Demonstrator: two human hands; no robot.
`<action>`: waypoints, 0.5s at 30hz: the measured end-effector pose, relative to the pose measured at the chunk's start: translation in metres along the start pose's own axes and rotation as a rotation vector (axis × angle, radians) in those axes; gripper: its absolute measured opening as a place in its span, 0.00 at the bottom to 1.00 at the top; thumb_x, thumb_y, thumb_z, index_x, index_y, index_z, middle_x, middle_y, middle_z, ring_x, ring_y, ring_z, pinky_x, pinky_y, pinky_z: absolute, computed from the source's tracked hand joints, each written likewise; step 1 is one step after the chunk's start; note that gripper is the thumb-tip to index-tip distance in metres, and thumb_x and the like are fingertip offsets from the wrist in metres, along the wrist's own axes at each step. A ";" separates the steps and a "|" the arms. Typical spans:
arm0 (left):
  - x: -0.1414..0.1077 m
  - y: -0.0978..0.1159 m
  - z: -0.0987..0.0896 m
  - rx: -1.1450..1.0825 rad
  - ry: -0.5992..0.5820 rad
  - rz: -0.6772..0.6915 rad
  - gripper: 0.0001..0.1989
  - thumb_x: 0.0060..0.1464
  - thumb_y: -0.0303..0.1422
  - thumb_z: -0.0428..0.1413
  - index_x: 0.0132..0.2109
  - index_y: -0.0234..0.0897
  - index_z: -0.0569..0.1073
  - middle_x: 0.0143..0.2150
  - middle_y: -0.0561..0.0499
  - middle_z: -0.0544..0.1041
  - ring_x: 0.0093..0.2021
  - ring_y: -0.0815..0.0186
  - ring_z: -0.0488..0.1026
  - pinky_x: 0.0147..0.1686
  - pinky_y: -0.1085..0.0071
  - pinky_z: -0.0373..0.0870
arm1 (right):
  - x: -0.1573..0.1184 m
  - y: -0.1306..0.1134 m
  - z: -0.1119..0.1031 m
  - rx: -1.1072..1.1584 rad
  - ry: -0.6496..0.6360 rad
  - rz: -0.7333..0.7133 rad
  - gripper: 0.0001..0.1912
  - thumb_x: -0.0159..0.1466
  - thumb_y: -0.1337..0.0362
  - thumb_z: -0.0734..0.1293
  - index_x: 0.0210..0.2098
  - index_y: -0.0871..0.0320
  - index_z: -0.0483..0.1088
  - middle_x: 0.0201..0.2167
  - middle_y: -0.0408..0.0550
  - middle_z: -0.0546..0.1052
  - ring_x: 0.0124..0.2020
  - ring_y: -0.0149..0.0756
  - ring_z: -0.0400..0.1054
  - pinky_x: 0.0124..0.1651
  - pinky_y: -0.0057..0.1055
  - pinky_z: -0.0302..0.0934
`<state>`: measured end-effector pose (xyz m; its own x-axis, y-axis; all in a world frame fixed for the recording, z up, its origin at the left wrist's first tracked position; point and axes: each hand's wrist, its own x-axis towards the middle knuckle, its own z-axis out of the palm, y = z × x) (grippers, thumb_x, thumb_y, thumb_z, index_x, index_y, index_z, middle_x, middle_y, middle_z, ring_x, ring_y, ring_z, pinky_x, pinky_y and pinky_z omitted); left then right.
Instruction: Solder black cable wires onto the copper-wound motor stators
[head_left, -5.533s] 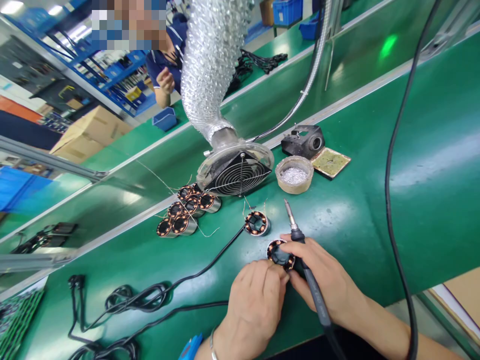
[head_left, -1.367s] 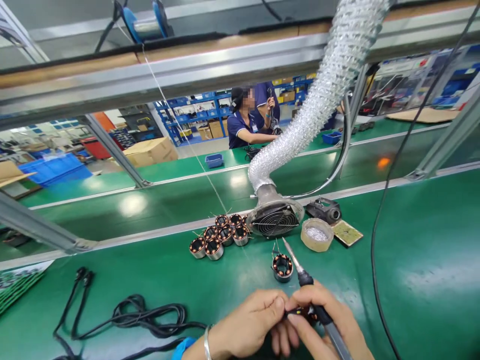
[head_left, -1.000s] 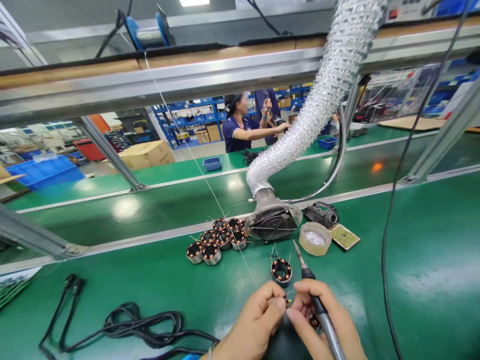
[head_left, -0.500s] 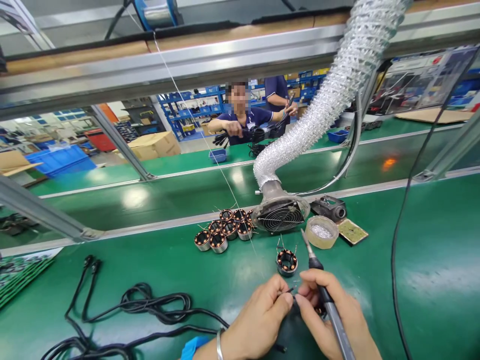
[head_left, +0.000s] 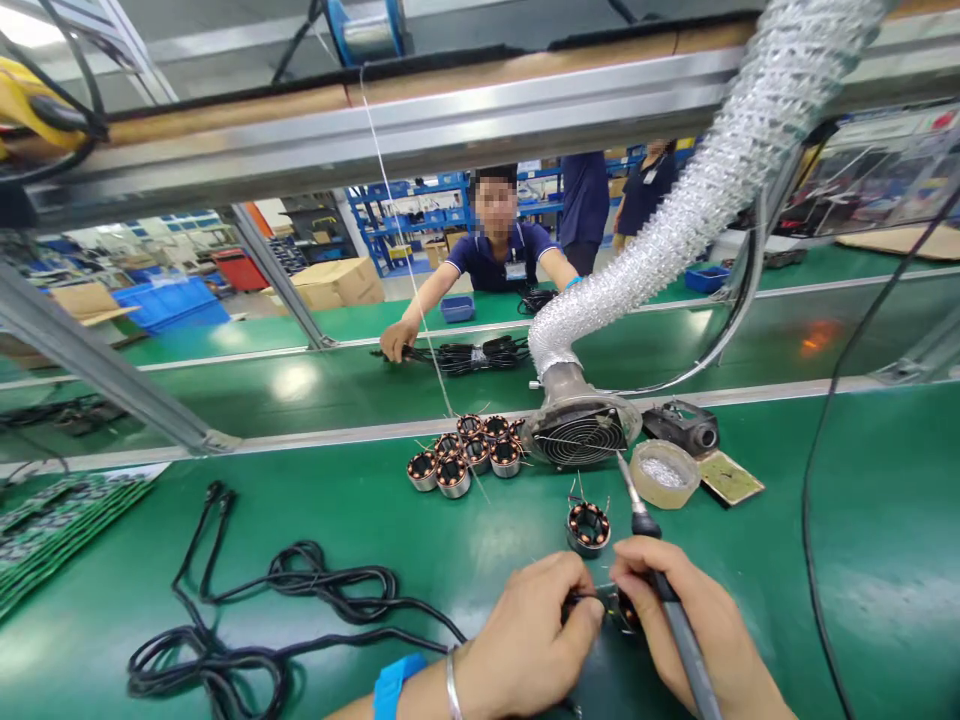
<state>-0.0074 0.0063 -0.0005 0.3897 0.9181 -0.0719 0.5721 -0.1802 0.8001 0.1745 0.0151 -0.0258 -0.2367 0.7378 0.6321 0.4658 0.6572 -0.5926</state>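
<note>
My left hand (head_left: 536, 630) is closed in a pinch on the end of a black cable (head_left: 420, 605), partly hidden by the fingers. My right hand (head_left: 694, 625) holds a soldering iron (head_left: 684, 640), its tip pointing up and away, and its thumb and forefinger pinch at a copper-wound coil ring (head_left: 622, 610) between the hands. Just beyond them another coil ring (head_left: 588, 528) stands on the green table with thin leads sticking up. Several more rings (head_left: 453, 474) form a cluster farther back, left of the fan hood (head_left: 581, 435).
A solder dish (head_left: 664, 474), a sponge tray (head_left: 731, 478) and an iron stand (head_left: 681, 427) sit right of the hood. Looped black cables (head_left: 330, 590) and green circuit boards (head_left: 75, 525) lie left. Across the bench, a person's hand (head_left: 399, 340) touches a cable bundle (head_left: 480, 355).
The view has shifted, so the bench items appear farther right. The coil ring between my hands shows more. The person opposite has lowered the cable bundle onto the surface beyond the rail.
</note>
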 end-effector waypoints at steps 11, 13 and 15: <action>0.006 -0.001 -0.005 -0.179 -0.076 -0.057 0.06 0.57 0.31 0.52 0.31 0.37 0.67 0.26 0.58 0.65 0.28 0.71 0.60 0.29 0.74 0.54 | -0.003 0.003 -0.007 0.055 -0.145 -0.034 0.15 0.67 0.71 0.62 0.52 0.54 0.64 0.34 0.42 0.76 0.32 0.27 0.74 0.39 0.18 0.70; 0.006 -0.004 0.000 -0.230 -0.083 -0.064 0.05 0.56 0.32 0.53 0.32 0.37 0.68 0.25 0.59 0.65 0.27 0.71 0.59 0.27 0.74 0.53 | -0.005 0.006 -0.007 0.038 -0.103 -0.093 0.14 0.66 0.71 0.62 0.51 0.54 0.65 0.35 0.43 0.76 0.33 0.27 0.75 0.40 0.18 0.70; 0.008 -0.009 0.007 -0.355 -0.124 -0.102 0.05 0.56 0.33 0.54 0.33 0.37 0.70 0.24 0.59 0.66 0.25 0.72 0.60 0.27 0.75 0.55 | -0.008 0.012 -0.007 0.017 -0.062 -0.159 0.13 0.66 0.71 0.64 0.49 0.55 0.67 0.37 0.46 0.77 0.35 0.30 0.76 0.42 0.20 0.71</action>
<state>-0.0044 0.0131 -0.0119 0.4407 0.8713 -0.2157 0.3357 0.0629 0.9399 0.1875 0.0161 -0.0343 -0.3588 0.6325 0.6865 0.4042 0.7682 -0.4965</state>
